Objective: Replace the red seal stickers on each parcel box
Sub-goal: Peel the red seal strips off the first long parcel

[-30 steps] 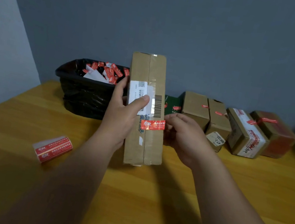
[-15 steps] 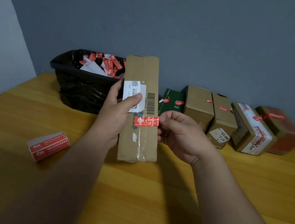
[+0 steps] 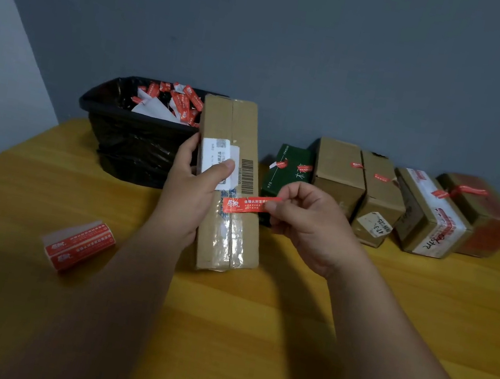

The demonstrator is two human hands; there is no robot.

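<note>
The parcel box (image 3: 231, 186) stands on end on the yellow wooden table (image 3: 249, 339), against a grey-blue wall (image 3: 300, 48). Behind it sits a bin lined with a black bag (image 3: 130, 141), holding used red stickers and white backing scraps (image 3: 170, 102). To the right, a row of other boxes (image 3: 407, 200) lines the wall, each with a red sticker. A pad of fresh stickers (image 3: 78, 246) lies on the table to my left. My left hand (image 3: 191, 192) grips the box, thumb across its white label. My right hand (image 3: 306, 222) pinches the free end of the red seal sticker (image 3: 247, 204), whose other end is stuck to the box face.
</note>
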